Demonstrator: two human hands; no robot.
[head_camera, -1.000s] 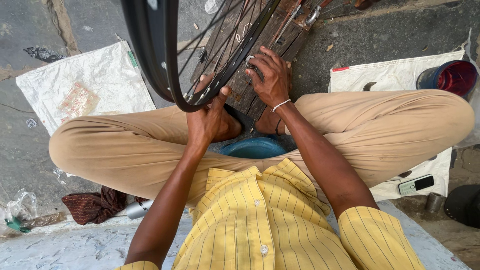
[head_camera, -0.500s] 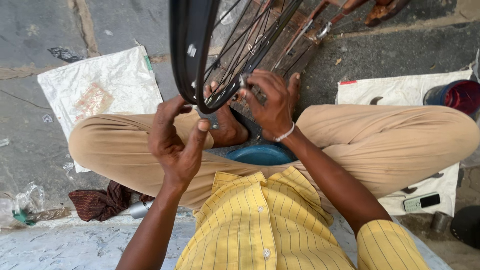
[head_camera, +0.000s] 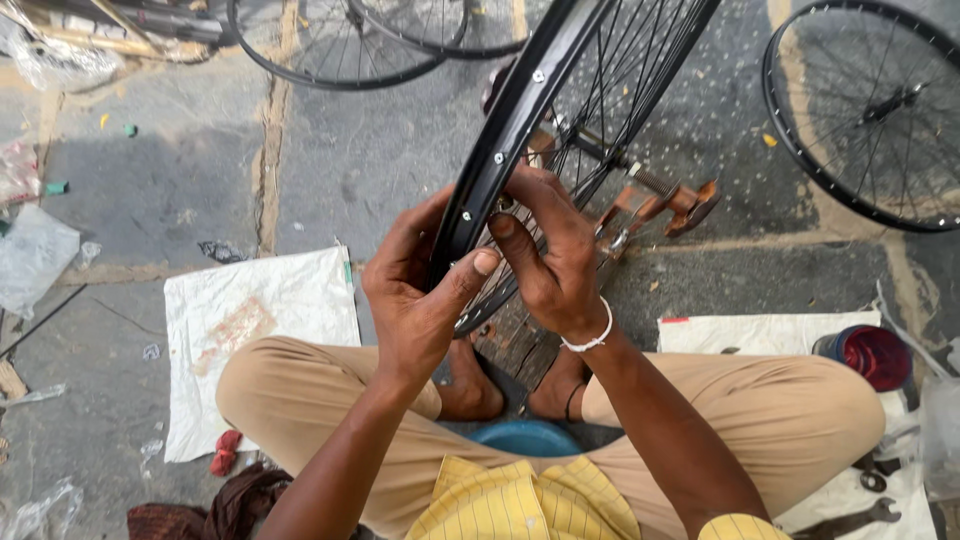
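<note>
Nearest us, the yellow checked shirt (head_camera: 520, 505) is cut off by the bottom edge, w/ tan trousers (head_camera: 790, 400) over crossed legs spanning most of the frame. A blue round bowl (head_camera: 527, 437) sits between the legs, mostly hidden; bare feet just beyond it. Near left: a dark brown rag (head_camera: 215, 510), partly cut off. Near right: a white sack sheet (head_camera: 760, 332) carrying a red-lidded round tin (head_camera: 872, 354) and steel spanners (head_camera: 868, 512) at the frame corner, hard to make out. Left, another white woven sack (head_camera: 255, 340) lies flat on grey stone paving (head_camera: 180, 190), w/ open floor around it.

Mid-frame, we see the left hand (head_camera: 415, 300) wrapped around the black steel bicycle wheel rim (head_camera: 515, 125), thumb pressed on its inner face, fingers curled behind & hidden. The right hand (head_camera: 550, 255) is just beside, touching the rim from the right, fingertips pinched on something small and metallic at a spoke hole; we cannot tell what. The rim stands upright, tilting away, its top cut off.

Behind it, a rusty brown metal stand (head_camera: 665, 205), partly hidden by spokes. Far right, a second black spoked wheel (head_camera: 865, 110) lies flat; far left, more wheels (head_camera: 330, 45), cut off.
</note>
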